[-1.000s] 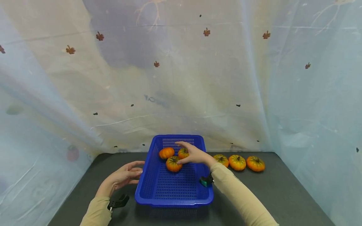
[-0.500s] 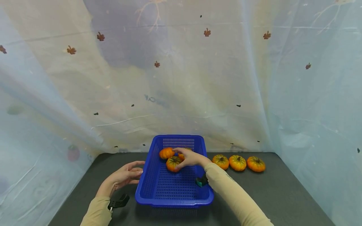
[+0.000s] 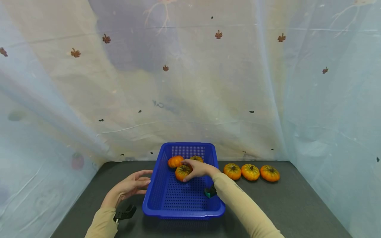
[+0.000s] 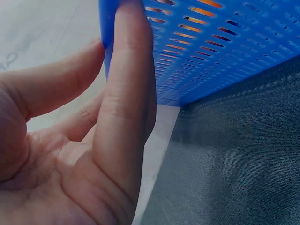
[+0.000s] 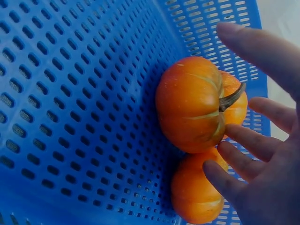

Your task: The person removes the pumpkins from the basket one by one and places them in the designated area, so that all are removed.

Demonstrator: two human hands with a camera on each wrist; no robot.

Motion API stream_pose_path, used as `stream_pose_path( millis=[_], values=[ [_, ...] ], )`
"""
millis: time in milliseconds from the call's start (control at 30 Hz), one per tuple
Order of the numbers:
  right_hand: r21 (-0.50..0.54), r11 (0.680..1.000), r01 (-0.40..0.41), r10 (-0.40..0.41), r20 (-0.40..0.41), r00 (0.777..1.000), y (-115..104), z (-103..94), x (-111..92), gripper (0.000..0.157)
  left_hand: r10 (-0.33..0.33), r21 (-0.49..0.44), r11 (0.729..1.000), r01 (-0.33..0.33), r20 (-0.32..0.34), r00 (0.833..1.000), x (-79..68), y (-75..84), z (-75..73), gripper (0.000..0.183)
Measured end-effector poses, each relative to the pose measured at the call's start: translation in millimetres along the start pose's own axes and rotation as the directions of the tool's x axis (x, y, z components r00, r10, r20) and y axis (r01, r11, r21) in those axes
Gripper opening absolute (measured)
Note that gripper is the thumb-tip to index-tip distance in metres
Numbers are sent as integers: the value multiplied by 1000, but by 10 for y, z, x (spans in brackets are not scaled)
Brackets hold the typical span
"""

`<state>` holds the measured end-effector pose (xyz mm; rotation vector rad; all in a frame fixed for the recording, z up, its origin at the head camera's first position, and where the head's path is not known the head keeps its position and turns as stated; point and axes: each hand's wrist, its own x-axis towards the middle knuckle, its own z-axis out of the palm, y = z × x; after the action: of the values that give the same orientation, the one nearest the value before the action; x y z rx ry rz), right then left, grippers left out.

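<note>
A blue perforated plastic basket [image 3: 183,211] stands on the dark table with three small pumpkins inside. My right hand [image 3: 198,168] reaches in over the right rim, thumb and fingers spread around the front pumpkin [image 3: 182,173]. In the right wrist view this stemmed pumpkin [image 5: 190,105] rests in the basket, the thumb apart from it and the fingertips close to it; contact is unclear. Behind lie an orange pumpkin [image 3: 175,161] and a partly hidden pumpkin [image 3: 197,158]. My left hand [image 3: 131,185] touches the basket's left side with fairly straight fingers [image 4: 124,89].
To the right of the basket, three more pumpkins sit in a row: one nearest it [image 3: 232,171], a middle one [image 3: 250,172] and an outer one [image 3: 270,173]. A plastic sheet curtain [image 3: 190,92] hangs behind and at both sides of the table [image 3: 285,205].
My right hand has shifted left and slightly toward me, from over the rear right pumpkin to around the front one. The left hand and the basket have stayed put.
</note>
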<state>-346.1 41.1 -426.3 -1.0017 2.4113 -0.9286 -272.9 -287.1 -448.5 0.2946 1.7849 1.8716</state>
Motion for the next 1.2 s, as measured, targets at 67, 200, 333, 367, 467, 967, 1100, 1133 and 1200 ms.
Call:
stream_pose_path(
  millis=[67,200,333,367,467,967,1100,1133,1200],
  values=[
    [-13,1000,-7,7,0,1000,8,8,2,78,-1,2,1000,1,1,1000,-4,1,4,66],
    [-27,1000,-14,14,-10,1000,1,15,-1,76,5,3,1000,-5,6,1000,-1,6,3,65],
    [-50,999,2,-1,3,1000,-15,17,1,74,9,5,1000,-9,9,1000,4,13,-2,65],
    [-55,998,9,-9,10,1000,-18,17,4,73,8,7,1000,-8,9,1000,4,14,-2,65],
    [-50,998,28,-27,29,999,-24,24,11,70,7,10,1000,-7,6,1000,1,15,1,64],
    [-68,998,0,7,104,995,-53,97,-15,59,6,0,1000,-6,8,1000,-5,6,3,65],
    [-57,998,-22,30,133,991,-88,115,-52,59,4,7,1000,-4,4,1000,-6,-1,-1,66],
    [-56,998,-28,36,141,989,-97,117,-59,59,5,9,1000,-5,4,1000,-7,-2,-1,66],
    [-52,998,-34,42,157,987,-116,120,-73,60,6,10,1000,-6,3,1000,-7,-1,2,66]
  ],
)
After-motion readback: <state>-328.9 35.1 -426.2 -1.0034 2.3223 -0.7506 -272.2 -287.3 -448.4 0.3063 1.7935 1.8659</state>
